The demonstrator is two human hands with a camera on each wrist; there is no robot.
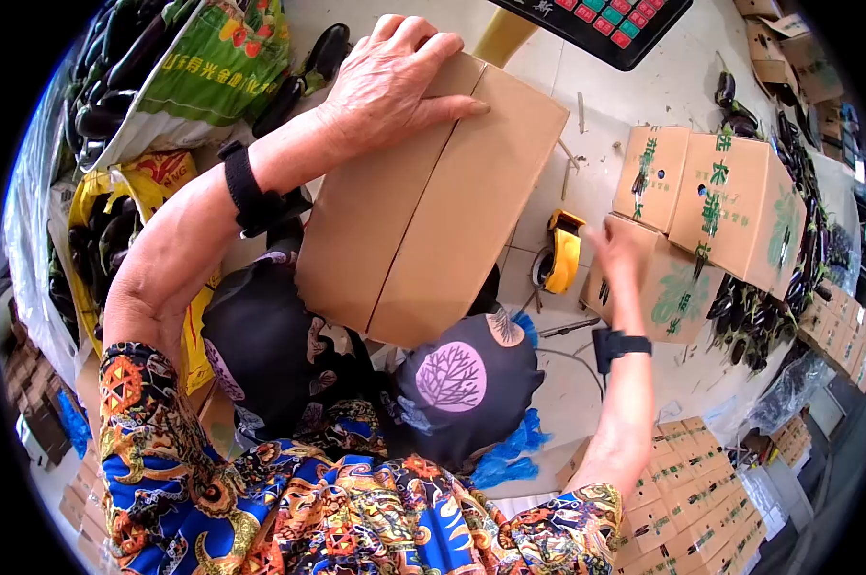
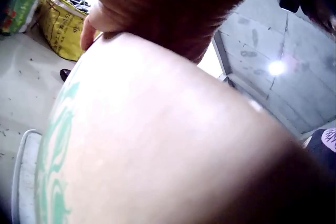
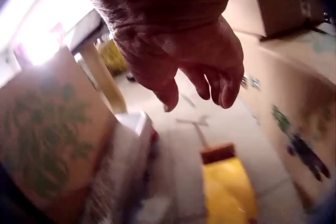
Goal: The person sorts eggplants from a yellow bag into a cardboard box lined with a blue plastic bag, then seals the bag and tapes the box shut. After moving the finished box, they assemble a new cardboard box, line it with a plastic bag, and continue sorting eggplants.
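A closed cardboard box, its flaps meeting along a centre seam, stands before the person's knees. My left hand grips its far left edge, thumb flat on top and fingers bent over the side. In the left wrist view the box wall fills most of the picture, with a green print at its left. My right hand, blurred, hangs with loosely bent fingers and nothing in them. Just left of it on the floor is a yellow tape dispenser; in the right wrist view this dispenser lies below the fingertips.
Printed boxes stand close by on the right, with eggplants heaped behind them. A scale keypad is at the top. Bags of eggplants crowd the left. Many boxes are stacked at lower right.
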